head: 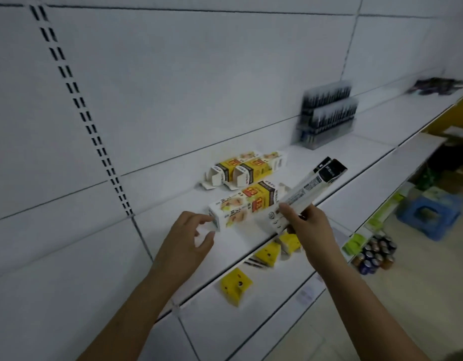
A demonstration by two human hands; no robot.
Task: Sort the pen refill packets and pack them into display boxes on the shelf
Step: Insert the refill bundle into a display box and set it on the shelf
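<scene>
My right hand (309,227) grips the near end of a long white-and-black refill packet (307,190), which is raised and slants up to the right above the white shelf (251,243). My left hand (191,235) has loosely curved fingers and touches the near end of a yellow-and-white display box (247,204) lying on the shelf. Two more yellow-and-white boxes (247,169) with open flaps lie further back. A tiered rack of dark refills (326,114) stands at the back right, blurred.
Small yellow boxes (235,285) lie on the shelf below. Dark packets (439,86) lie at the shelf's far right. A blue stool (431,212) and several cans (376,254) are on the floor to the right.
</scene>
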